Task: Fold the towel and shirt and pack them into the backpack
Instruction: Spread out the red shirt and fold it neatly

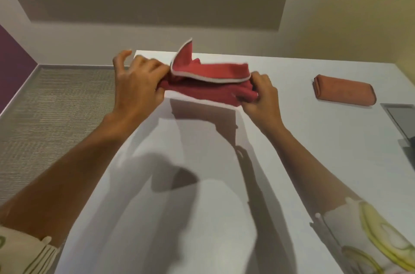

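Red cloth [202, 92] with white edging, partly folded into a long, narrow bundle set crosswise over the far middle of the desk [292, 71]; upper layer lifted, one corner curling upright near the left end; left end gripped by the left hand [137, 85], right end pinched by the right hand [260, 96]; slightly blurred. Orange-brown cloth [344, 91] folded into a flat oblong packet, lying on the desk well to the right, untouched; towel or shirt, unclear for either.

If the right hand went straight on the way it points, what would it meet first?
The red cloth, whose near end the right hand grips. Past that, probably the left hand at the other end, though depth is unclear.
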`<state>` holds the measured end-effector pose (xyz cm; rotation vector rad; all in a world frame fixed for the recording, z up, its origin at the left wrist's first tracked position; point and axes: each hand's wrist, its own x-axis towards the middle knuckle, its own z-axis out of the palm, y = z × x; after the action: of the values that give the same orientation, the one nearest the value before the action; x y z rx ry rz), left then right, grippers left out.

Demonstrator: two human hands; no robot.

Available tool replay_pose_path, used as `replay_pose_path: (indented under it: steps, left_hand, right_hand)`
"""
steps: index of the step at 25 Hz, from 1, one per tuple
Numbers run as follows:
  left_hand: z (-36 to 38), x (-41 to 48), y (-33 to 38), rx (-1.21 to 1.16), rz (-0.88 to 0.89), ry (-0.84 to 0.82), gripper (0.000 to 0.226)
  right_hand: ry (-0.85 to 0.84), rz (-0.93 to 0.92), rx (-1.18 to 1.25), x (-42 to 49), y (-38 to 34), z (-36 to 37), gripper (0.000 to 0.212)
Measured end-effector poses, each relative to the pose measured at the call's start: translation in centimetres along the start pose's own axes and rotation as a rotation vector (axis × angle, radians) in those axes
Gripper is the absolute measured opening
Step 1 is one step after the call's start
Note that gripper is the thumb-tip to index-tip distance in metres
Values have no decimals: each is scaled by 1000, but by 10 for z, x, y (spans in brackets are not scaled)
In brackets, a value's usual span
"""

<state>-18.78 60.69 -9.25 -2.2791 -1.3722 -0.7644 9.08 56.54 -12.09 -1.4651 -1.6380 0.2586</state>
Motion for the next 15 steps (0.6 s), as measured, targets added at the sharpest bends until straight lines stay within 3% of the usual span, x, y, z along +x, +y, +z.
replay_pose_path:
  steps: [2,6,9,12,15]
  left_hand:
    - [15,-35,6,26,52,-25,16]
    - [57,-130,22,-2,200,-270,21]
    - [64,-167,33,-120,30,-433,30]
    - [61,-167,39,-218,-145,-427,34]
    - [62,-151,51,-307,-353,-402,39]
  right_hand:
    - [-13,-89,-114,-27,14,3,22]
    - [-277,-7,-389,-117,64,25,22]
    - [-202,169,-304,-165,74,36,31]
    - [-102,335,-175,-165,58,43,40]
    - [-77,390,-192,-148,32,52,32]
